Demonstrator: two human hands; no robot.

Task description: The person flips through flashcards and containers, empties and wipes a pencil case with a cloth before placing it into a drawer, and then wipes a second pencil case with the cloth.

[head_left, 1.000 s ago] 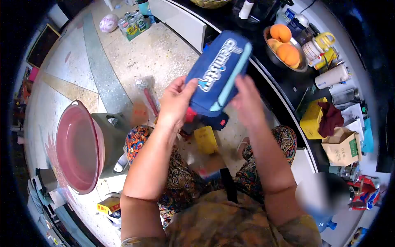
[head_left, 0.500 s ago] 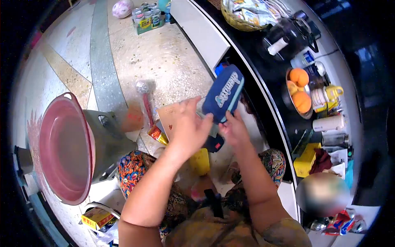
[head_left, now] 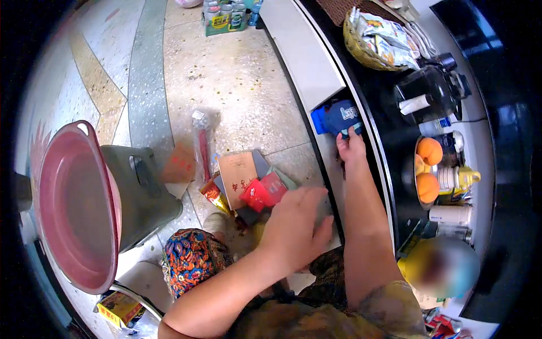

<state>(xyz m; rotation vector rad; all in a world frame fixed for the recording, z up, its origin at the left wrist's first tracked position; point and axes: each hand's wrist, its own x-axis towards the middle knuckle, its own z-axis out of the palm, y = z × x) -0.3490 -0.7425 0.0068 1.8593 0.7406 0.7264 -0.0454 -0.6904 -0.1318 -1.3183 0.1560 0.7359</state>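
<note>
My right hand is closed on the end of a dark blue pouch with pale lettering, inside the open drawer or compartment at the counter's front. A bright blue item lies beside the pouch. My left hand is lower down, over the floor in front of me, slightly blurred, its thumb apart from its fingers. Nearest to it on the floor are a red packet, a brown booklet with red writing and a red-and-gold packet.
A pink basin sits against a grey-green bin at the left. The black counter at right holds a snack basket, a dark glass jug and oranges. Drink cans stand at the top.
The pouch has moved up and right from between my hands into the compartment, held by my right hand. My left hand has come away from it, down and right. The view has shifted.
</note>
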